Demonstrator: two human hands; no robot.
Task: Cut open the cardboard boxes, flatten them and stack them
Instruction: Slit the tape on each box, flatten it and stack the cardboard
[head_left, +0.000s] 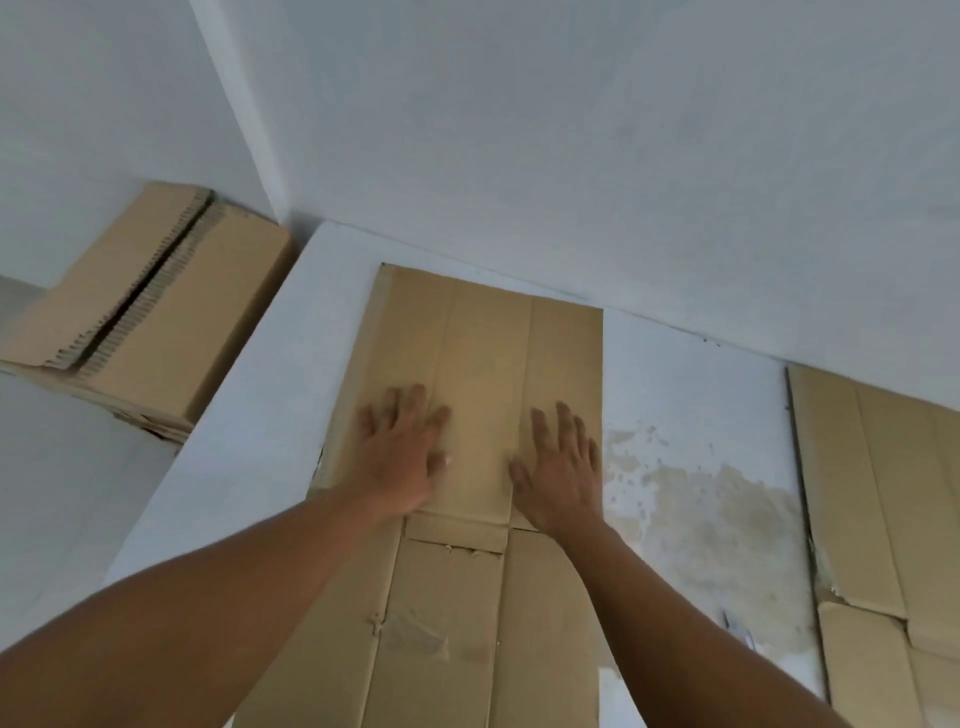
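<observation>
A flattened brown cardboard box (483, 353) lies on a white raised surface (249, 415), its far end near the wall. Both hands press flat on it with fingers spread. My left hand (405, 452) rests on its left panel, and my right hand (561, 467) lies on the right panel beside a crease. Below the hands, the box's lower flaps (457, 623) run toward me, with torn tape remnants on them. A second flattened box (883, 519) lies at the right edge of the same surface.
A stack of flattened cardboard (140, 317) leans in the corner at the left, on a lower level. White walls (571, 156) close the far side. A stained patch (701, 514) marks the surface between the two flat boxes. A small grey object (737, 626) lies near my right forearm.
</observation>
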